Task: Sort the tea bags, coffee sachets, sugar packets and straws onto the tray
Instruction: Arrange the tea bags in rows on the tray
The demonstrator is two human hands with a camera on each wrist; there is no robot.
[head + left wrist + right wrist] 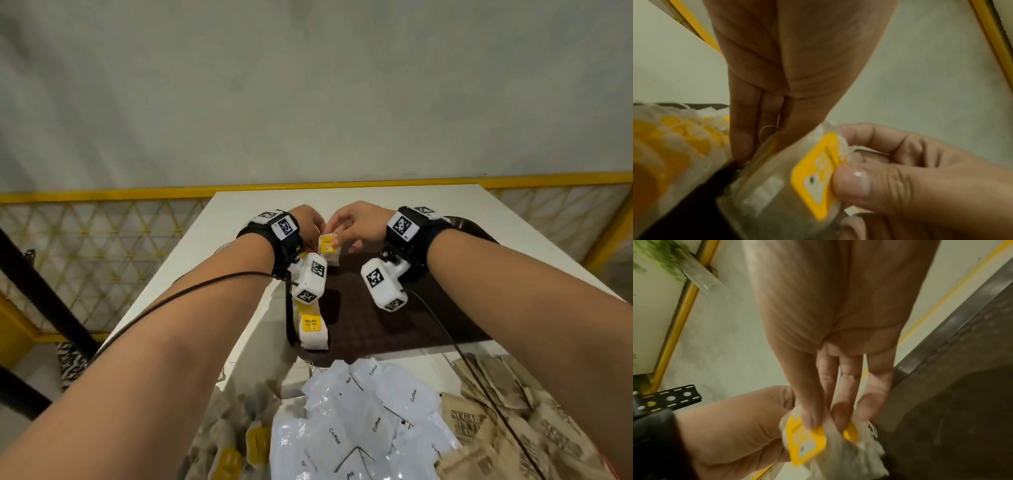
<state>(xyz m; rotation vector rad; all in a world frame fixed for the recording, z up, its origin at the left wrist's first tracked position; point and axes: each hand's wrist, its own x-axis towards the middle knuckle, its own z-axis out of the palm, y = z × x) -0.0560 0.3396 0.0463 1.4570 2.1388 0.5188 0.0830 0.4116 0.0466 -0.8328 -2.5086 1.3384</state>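
Hands meet over the far end of the dark brown tray (pixel 411 318), in the middle of the head view. The right hand (pixel 356 224) pinches the top of a white paper tea bag with a yellow square tag (pixel 328 247), thumb pressed on the tag. The left hand (pixel 308 222) has its fingers curled at the same bag, and I think it pinches the back of it, but that side is partly hidden. A thin thread loop shows by the left fingers in the left wrist view.

More white tea bags with yellow tags (pixel 313 330) lie in a row on the tray's left side, lower in the frame.

The step looks like setting this bag down at the far end of that row. To do it well, keep the bag flat with the tag up, line it up with the others, and tuck the thread in so it does not catch. Let go softly.

White coffee sachets (pixel 370 421) and brown sugar packets (pixel 496 404) wait at the bottom of the frame on the white surface (pixel 239 212)
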